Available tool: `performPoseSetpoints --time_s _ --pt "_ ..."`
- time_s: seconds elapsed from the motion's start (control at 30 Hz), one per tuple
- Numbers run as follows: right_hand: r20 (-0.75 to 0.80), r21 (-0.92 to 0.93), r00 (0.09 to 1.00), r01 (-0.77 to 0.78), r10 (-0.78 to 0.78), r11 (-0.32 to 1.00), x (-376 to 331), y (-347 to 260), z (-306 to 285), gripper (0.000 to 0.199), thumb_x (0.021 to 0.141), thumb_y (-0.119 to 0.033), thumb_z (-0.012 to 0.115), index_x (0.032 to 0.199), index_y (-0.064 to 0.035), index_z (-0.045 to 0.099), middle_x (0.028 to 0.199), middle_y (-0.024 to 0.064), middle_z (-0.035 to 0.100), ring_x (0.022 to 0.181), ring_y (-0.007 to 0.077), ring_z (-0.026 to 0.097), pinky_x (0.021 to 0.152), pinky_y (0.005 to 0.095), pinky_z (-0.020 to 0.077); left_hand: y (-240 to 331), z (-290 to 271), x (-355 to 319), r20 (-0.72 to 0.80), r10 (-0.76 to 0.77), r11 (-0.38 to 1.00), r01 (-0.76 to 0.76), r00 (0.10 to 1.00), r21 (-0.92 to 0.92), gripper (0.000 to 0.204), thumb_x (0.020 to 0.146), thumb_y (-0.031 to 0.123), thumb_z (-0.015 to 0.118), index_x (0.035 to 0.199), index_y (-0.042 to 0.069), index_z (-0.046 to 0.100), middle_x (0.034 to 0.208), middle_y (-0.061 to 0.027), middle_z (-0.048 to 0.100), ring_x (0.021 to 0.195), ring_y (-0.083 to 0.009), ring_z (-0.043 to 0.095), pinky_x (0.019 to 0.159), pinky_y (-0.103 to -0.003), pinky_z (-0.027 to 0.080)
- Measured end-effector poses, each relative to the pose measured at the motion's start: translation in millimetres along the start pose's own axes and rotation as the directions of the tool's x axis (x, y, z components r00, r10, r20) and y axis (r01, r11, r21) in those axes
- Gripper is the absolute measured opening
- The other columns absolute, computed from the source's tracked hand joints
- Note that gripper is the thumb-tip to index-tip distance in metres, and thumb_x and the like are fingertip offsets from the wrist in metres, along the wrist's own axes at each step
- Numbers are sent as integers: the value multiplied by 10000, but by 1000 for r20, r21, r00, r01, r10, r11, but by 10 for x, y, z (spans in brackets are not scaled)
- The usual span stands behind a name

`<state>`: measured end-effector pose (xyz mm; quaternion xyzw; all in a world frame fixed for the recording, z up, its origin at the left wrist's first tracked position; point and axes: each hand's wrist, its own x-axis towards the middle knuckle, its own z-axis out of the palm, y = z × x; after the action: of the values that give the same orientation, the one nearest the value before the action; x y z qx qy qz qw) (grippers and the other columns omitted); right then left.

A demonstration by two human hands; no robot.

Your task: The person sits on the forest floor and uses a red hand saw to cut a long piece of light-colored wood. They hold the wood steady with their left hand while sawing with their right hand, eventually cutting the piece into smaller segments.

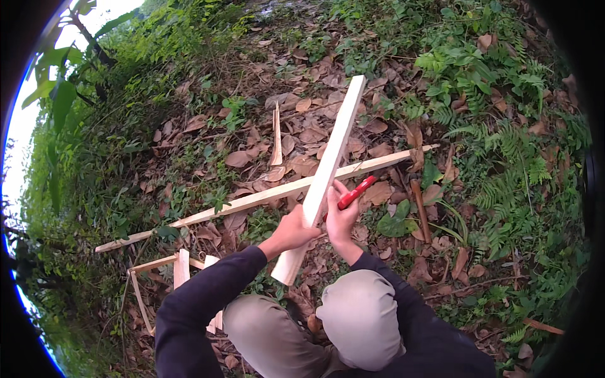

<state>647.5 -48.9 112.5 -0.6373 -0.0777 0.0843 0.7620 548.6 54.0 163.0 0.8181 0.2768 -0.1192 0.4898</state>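
Left hand clasps the pale board near its lower end; right hand is wrapped round a red tool, just right of the board. Working end of tool not clear; can't tell if it touches the wood. Board slants up and away from the left grip, its near end jutting back toward the knees.

Risks, my judgement: most of the board sticks out past the left grip, so the far end could swing or twist if that hold slackens. Hands sit close together; if the tool has an edge, a slip could catch the left fingers. Near end could knock a knee if the board pivots.

Counts: two hands, one board, one red tool, two knees. One long strip crossing beyond the grip, one split sliver further out, one brown stick right of the right hand. Thin and flat offcuts left of the left hand: several, partly behind the left sleeve, no sure count. Dry leaves: too many.
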Motion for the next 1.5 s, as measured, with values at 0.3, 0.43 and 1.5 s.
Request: performPoseSetpoints --time_s 0.3,0.43,1.5 --pt "305 67 938 -196 167 978 17 -752 -1169 229 944 -36 673 1055 -54 474 941 71 627 762 96 641 575 239 509 -840 -266 -24 -185 -117 978 145 976 149 407 649 204 736 918 -58 579 795 -260 676 742 -380 698 703 -422 547" --pt "504 188 860 -202 82 961 477 -1508 -1228 255 957 -24 621 1123 -56 430 1066 133 613 904 185 681 641 302 569 -1181 -143 -178 -267 -106 988 132 958 81 352 645 155 735 870 -48 555 704 -204 641 621 -298 669 619 -414 541" --pt "414 -44 897 -146 151 988 -35 -860 -2502 311 950 -45 538 643 -32 487 599 49 516 554 143 476 575 289 405 -1676 -560 340 -180 431 747 -237 884 621 481 622 178 676 1052 10 542 848 -217 664 788 -419 660 703 -483 523"
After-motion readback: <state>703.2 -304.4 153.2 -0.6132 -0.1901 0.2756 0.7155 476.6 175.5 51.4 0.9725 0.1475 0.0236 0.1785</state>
